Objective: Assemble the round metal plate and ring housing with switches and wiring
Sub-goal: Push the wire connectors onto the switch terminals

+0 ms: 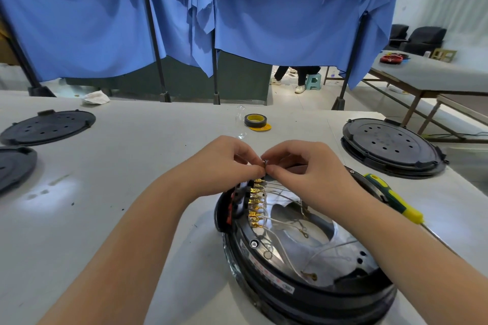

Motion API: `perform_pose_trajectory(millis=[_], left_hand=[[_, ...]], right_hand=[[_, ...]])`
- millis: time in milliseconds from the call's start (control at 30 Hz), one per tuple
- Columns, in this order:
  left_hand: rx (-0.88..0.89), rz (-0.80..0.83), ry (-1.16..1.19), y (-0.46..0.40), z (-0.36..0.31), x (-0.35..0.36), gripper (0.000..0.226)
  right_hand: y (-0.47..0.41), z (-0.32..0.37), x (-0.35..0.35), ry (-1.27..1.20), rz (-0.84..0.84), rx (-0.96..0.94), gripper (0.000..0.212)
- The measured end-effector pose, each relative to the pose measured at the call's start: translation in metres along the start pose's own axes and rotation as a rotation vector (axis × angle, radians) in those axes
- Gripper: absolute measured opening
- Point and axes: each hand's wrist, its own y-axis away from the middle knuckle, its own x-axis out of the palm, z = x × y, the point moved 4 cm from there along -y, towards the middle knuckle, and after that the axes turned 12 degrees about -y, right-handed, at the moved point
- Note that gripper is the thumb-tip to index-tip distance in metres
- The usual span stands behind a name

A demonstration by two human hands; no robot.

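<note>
So we've got the ring housing [303,290] sitting on the desk [158,155] right in front of us, with the round metal plate [343,253] seated inside it, shiny face up and white wires [280,221] looping across it. Both hands are up at the far rim of the housing, fingertips meeting over one tiny dark part [264,163], probably a terminal or small connector, too small to call for sure. The left hand [224,161] pinches it from the left, the right hand [303,166] pinches from the right, so both sets of fingers are curled tight on that same little piece. The thing that matters here: the row of gold spade terminals [254,203] runs in a line from just under our fingertips back toward us along the left inner edge of the housing, next to the black and red switch block [235,206]. So the spot we're working sits at the far end of that line, directly below the pinch, and the next move looks like a short push downward and slightly toward us. Both hands are about equally close, but we'd guess the right does the seating since the wires come in from its side. The green and yellow screwdriver [393,198] lies on the right, just beside the housing, easy reach for the right hand. A roll of tape [254,120] sits further back.
</note>
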Motion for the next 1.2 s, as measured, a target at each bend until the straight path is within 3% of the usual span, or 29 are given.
perform_pose_trajectory(millis=[533,767,867,1033,1200], left_hand=[[-0.082,0.138,0.000,0.004,0.009,-0.003,0.011],[-0.082,0.152,-0.029,0.006,0.012,-0.009,0.011],[-0.123,0.161,-0.128,0.008,0.018,-0.013,0.020],[-0.183,0.318,-0.394,0.013,0.022,-0.008,0.046],[-0.212,0.376,-0.417,0.015,0.019,-0.003,0.049]], right_hand=[[0.003,0.002,0.005,0.101,0.074,-0.066,0.012],[0.003,-0.001,0.002,0.088,0.100,0.007,0.006],[0.003,-0.003,0.004,0.084,0.155,0.076,0.005],[0.004,-0.003,0.003,0.071,0.179,0.097,0.006],[0.005,0.000,0.005,0.066,0.212,0.117,0.006]])
